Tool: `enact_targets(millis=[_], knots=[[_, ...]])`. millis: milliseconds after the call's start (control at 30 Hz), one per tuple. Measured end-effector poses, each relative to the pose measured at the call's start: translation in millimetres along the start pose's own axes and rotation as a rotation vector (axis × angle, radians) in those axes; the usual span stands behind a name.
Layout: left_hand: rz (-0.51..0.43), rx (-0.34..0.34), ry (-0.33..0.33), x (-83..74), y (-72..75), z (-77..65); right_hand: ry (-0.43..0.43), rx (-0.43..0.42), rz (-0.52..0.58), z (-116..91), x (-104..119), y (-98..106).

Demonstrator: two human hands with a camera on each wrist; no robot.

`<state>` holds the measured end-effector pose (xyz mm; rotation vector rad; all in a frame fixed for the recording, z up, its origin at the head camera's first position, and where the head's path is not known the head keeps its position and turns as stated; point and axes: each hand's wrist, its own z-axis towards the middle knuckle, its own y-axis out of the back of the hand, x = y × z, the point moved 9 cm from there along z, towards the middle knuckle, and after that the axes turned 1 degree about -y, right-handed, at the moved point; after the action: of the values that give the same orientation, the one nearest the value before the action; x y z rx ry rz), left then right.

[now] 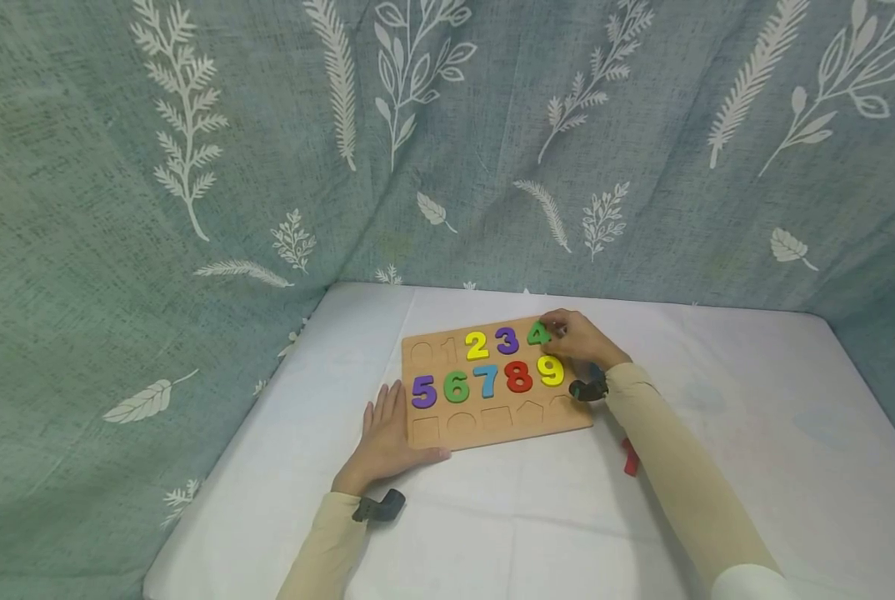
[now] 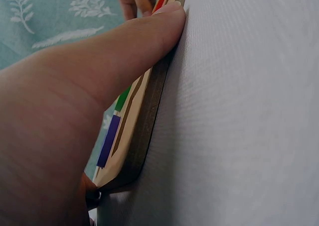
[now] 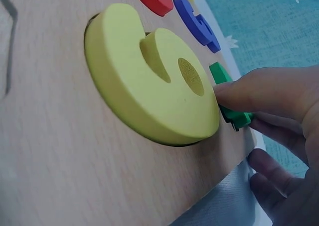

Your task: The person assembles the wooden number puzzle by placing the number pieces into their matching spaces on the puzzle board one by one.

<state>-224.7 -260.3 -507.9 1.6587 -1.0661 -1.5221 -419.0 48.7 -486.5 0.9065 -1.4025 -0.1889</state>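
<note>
A wooden number puzzle board (image 1: 466, 433) lies on the white cloth. My right hand (image 1: 578, 337) pinches the green number 4 (image 3: 234, 109) between thumb and fingers at the board's upper right corner. That piece tilts slightly over its recess in the right wrist view. Nearest to it are the yellow 9 (image 3: 134, 91) and the purple 3 (image 1: 507, 341). Straight fingers of my left hand (image 1: 384, 442) rest along the board's left edge, the thumb at its lower left corner. The purple 5 (image 1: 423, 392) is close to those fingers.
Yellow 2 (image 1: 477, 346), green 6 (image 1: 457, 387), blue 7 (image 1: 486, 380) and red 8 (image 1: 518, 377) sit in the board. A bare row of shape recesses (image 1: 496, 417) runs along its near side. A red piece (image 1: 631, 458) lies on the cloth beside the right forearm.
</note>
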Motion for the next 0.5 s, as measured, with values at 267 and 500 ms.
enact_targets(millis=[267, 500], knots=[[0.006, 0.013, 0.003, 0.1, -0.1, 0.2, 0.003, 0.006, -0.008, -1.9, 0.8, 0.5], [-0.002, 0.011, 0.005, -0.2, 0.1, -0.8, 0.025, 0.004, 0.004, -6.2, 3.0, 7.7]])
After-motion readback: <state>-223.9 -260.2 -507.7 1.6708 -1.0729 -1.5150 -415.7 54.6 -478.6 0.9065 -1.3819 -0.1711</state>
